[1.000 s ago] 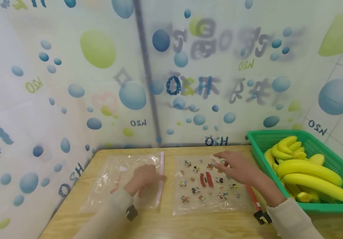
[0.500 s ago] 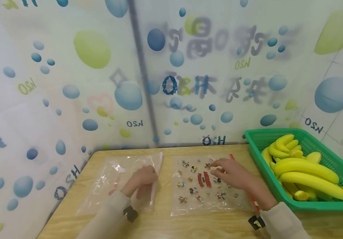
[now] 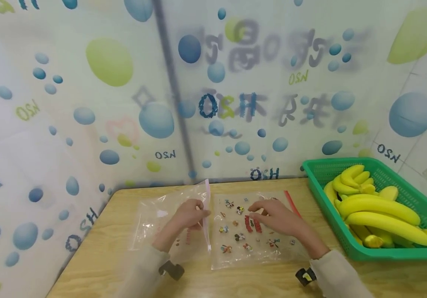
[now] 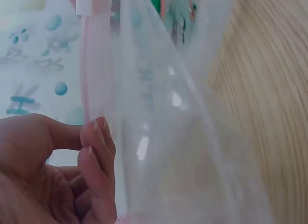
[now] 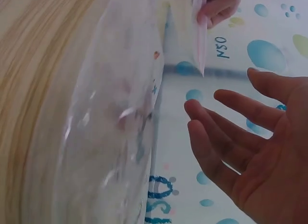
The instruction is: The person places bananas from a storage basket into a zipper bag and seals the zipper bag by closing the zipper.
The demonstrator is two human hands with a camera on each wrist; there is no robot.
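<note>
Across the back, full width: one pale sheet (image 3: pixel 113 62) printed with blue and green bubbles, lettering reversed.

Beneath it: one wood-grain desk (image 3: pixel 94 244).

Left half of desk: one clear zip bag (image 3: pixel 146 231), faint reddish print, lying left of its own closure.

At that bag's right edge: left hand (image 3: pixel 189 213), thumb and fingers pinching the closure; edge apparently lifted off the desk.

Right of left hand: the closure itself, one pink zip strip (image 3: pixel 207 219); long axis near to far, across the line between the hands. Strip touches the left hand, the nearer of the two; it lies left of the right hand's fingertips, well apart from them.

Right of strip: one clear zip bag with cartoon-figure print (image 3: pixel 236 258), red lettering at centre, lying flat.

Above that bag: right hand (image 3: pixel 277 217), fingers loosely spread, thumb apart, holding nothing, pointing toward the pink strip.

At printed bag's right edge: one red zip strip (image 3: pixel 291 203), partly behind the right hand.

Far right: one green plastic basket (image 3: pixel 312 176), tilted to view, containing yellow bananas (image 3: pixel 388 225).
</note>
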